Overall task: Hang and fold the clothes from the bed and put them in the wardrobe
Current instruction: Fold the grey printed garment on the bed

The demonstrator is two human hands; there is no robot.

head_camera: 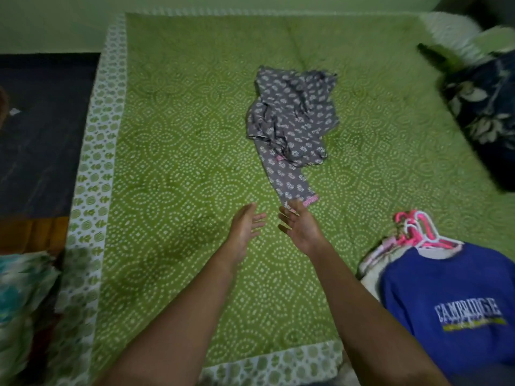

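A crumpled grey garment with a white leaf print and pink trim lies mid-bed on the green patterned bedspread. One narrow part of it stretches toward me. My right hand reaches out with straight fingers, its fingertips at the pink-trimmed end of that part. My left hand is stretched out beside it with relaxed fingers, holding nothing, above the bedspread. A blue "Cambridge" shirt on a hanger lies at the bed's right front, over other hung clothes with pink and white hangers.
A dark blue floral bundle sits at the bed's right edge near a white pillow. Dark floor lies left of the bed. A teal and white patterned cloth lies at the lower left.
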